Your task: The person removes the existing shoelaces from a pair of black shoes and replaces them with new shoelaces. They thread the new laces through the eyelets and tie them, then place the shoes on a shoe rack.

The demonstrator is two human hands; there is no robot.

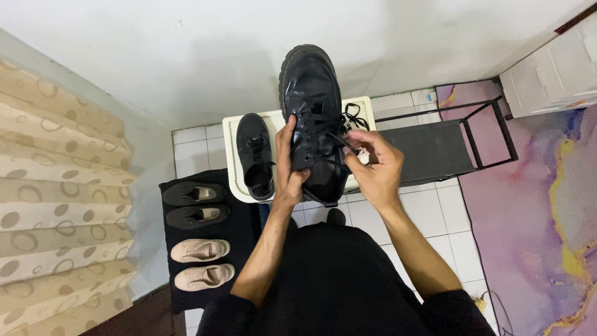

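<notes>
While the left hand (pixel 291 163) grips the black shoe (pixel 313 118) by its side, above the white stool (pixel 231 163), the right hand (pixel 373 163) pinches a lace (pixel 336 138). The thick-soled shoe looks heavy and stiff, its glossy leather slippery; the limp lace suits fingertip holds.

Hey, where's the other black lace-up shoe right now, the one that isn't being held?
In the head view, the other black shoe sits on the left part of the white stool, just left of the left hand gripping the held black shoe.
</notes>
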